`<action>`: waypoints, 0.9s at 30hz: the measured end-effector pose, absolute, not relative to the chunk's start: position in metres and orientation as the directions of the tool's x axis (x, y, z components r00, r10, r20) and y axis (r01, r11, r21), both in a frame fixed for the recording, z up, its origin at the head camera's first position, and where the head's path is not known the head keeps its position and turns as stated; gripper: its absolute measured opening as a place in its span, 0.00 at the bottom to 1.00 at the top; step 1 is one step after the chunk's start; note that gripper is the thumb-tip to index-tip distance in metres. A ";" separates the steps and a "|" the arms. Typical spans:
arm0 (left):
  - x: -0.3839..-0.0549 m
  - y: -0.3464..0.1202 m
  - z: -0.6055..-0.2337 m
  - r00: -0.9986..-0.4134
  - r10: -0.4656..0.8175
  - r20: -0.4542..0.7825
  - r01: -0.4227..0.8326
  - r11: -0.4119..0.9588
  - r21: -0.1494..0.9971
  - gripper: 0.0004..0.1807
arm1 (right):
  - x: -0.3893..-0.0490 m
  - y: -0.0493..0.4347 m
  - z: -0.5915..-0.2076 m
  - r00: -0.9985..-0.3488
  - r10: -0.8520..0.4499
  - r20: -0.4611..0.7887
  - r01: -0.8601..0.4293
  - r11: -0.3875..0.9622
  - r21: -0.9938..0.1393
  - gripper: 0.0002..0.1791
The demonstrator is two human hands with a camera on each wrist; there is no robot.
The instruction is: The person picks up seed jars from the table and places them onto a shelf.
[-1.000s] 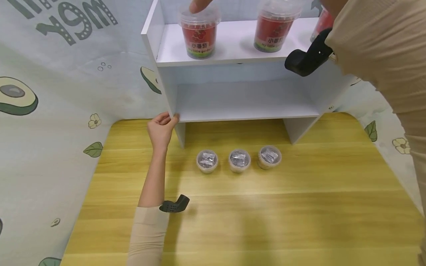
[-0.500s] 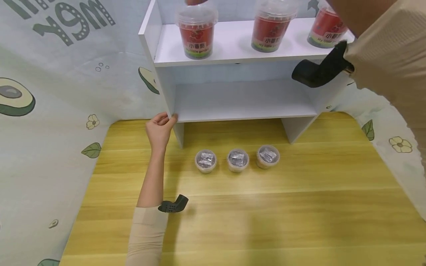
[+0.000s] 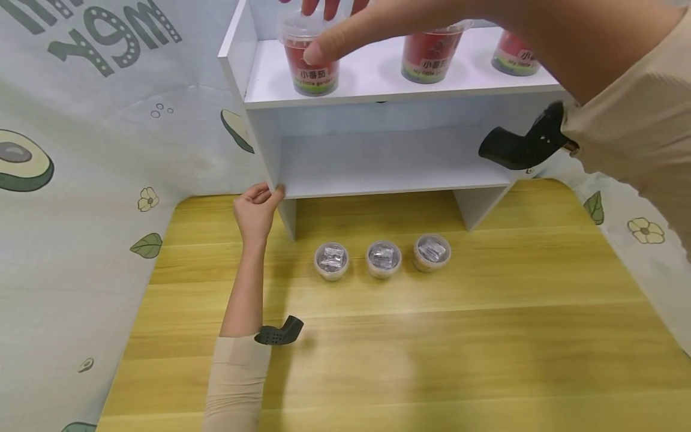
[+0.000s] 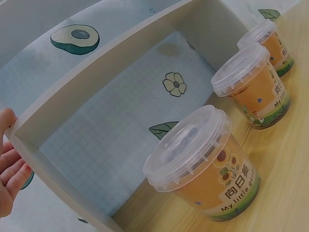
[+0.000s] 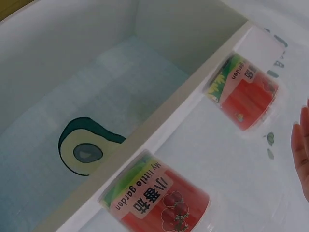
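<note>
My left hand (image 3: 256, 210) pinches the lower left edge of a white shelf unit (image 3: 394, 162), thumb in front and fingers behind; the left wrist view also shows this thumb and fingers. Above, my right hand (image 3: 399, 21) reaches leftward over the top shelf, fingers spread. Its thumb overlaps the leftmost red lidded tomato cup (image 3: 315, 79) in the head view; whether it touches cannot be told. In the right wrist view the straight fingers (image 5: 300, 150) stand apart from the two visible red cups. Two more red cups (image 3: 426, 57) share the top shelf, partly hidden by my arm.
Three orange lidded cups (image 4: 241, 181) with sunflower labels stand in a row on the wooden table (image 3: 405, 348), in front of the shelf. A patterned cloth (image 3: 97, 228) hangs behind and around the sides. The middle shelf board (image 3: 388, 174) lies between two side panels.
My right hand has come down into view at the top left, its thumb now in front of the leftmost red cup. The left hand keeps its grip on the shelf.
</note>
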State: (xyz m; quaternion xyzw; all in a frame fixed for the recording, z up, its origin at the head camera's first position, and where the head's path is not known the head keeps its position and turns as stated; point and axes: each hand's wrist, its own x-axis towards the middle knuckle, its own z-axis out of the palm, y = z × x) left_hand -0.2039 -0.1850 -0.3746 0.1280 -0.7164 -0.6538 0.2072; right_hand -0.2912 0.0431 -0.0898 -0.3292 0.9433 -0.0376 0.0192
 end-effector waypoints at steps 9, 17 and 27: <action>-0.205 -0.187 -0.376 -0.881 -0.456 0.123 0.086 0.101 0.991 0.17 | -0.233 0.047 -0.094 -0.629 -0.745 0.223 -0.776 0.585 -0.236 0.35; -0.205 -0.187 -0.375 -0.882 -0.456 0.120 0.081 0.105 0.991 0.18 | -0.214 0.063 -0.107 -0.455 -0.836 0.307 -0.890 0.427 -0.157 0.28; -0.206 -0.188 -0.376 -0.877 -0.465 0.122 0.081 0.107 0.991 0.16 | -0.227 0.075 -0.136 -0.352 -0.878 0.325 -0.935 0.314 -0.163 0.24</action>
